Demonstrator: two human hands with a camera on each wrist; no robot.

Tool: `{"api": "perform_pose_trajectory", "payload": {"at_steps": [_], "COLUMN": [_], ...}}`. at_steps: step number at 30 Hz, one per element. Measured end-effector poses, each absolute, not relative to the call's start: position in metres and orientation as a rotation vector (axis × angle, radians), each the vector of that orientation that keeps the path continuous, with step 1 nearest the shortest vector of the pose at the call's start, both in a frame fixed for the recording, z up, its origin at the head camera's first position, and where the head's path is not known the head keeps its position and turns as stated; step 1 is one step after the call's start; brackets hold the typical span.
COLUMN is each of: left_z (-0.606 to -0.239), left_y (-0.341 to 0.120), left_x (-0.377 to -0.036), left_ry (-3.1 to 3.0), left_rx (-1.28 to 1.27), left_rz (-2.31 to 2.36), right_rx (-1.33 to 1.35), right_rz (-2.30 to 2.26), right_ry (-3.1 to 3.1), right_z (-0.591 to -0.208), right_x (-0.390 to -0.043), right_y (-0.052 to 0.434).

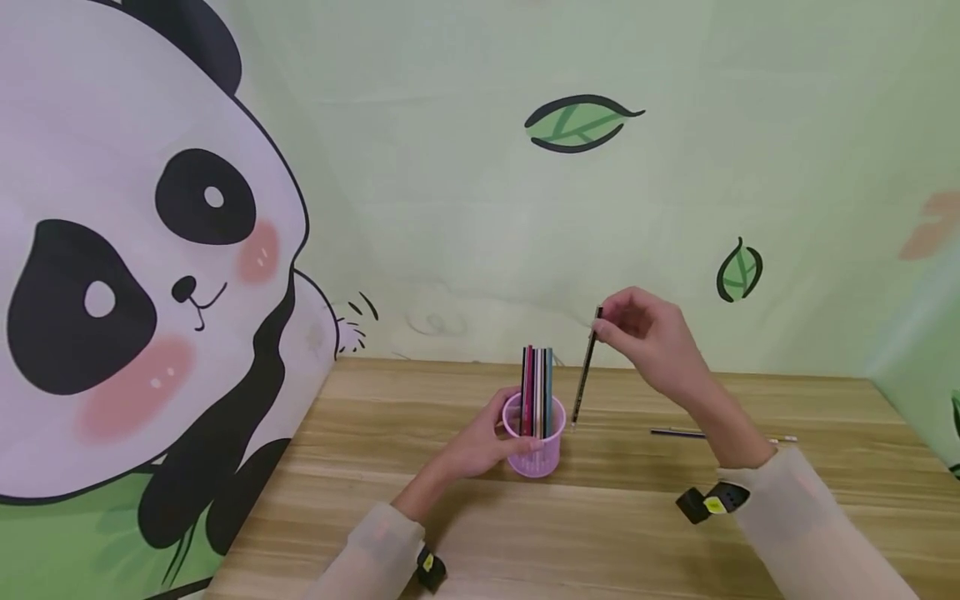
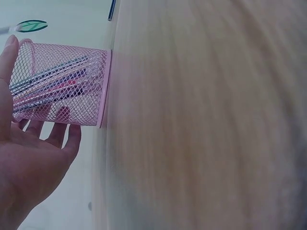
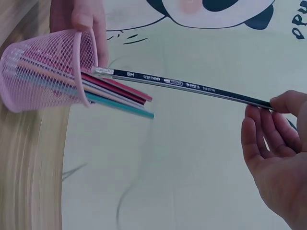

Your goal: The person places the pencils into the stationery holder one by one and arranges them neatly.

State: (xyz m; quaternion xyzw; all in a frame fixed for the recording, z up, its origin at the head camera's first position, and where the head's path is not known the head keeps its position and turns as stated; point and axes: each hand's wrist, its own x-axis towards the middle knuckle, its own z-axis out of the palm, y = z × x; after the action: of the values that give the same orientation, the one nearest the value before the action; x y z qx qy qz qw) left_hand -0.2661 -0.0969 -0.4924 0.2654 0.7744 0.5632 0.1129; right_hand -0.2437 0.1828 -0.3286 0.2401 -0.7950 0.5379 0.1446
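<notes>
Pencil (image 1: 586, 372): mid-frame, upright beside cup; I judge it light, stiff, slick; hold near the top.
Right hand (image 1: 651, 333): pinching its upper end.
Left hand (image 1: 480, 446): curled around pink mesh cup (image 1: 533, 443).

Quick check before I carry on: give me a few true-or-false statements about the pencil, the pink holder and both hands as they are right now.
1. The right hand pinches a black pencil near its top end. True.
2. The black pencil already stands inside the pink mesh pen holder. False: it hangs beside the holder, its lower end outside the rim.
3. The left hand grips the pen holder from the side. True.
4. The pen holder is empty. False: several coloured pencils stand in it.
5. Another pencil lies flat on the wooden table, behind the right wrist. True.
6. The pen holder lies tipped over. False: it stands upright on the table.
</notes>
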Motion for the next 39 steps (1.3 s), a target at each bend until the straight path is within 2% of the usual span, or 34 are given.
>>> {"api": "perform_pose_trajectory", "payload": {"at_steps": [19,39], "left_z": [-0.495,-0.496], "left_y": [-0.097,-0.097], "left_x": [-0.267,-0.268], "left_ry": [2.245,2.240], "left_rx": [0.797,0.806], "left_rz": [1.680,1.681], "right_rx": [0.640,0.651], "right_rz": [1.726,1.630], "right_ry": [-2.329,-2.433], "right_z": [-0.392,-0.420], "right_x": [-0.266,-0.268], "right_y": [0.140,0.130]}}
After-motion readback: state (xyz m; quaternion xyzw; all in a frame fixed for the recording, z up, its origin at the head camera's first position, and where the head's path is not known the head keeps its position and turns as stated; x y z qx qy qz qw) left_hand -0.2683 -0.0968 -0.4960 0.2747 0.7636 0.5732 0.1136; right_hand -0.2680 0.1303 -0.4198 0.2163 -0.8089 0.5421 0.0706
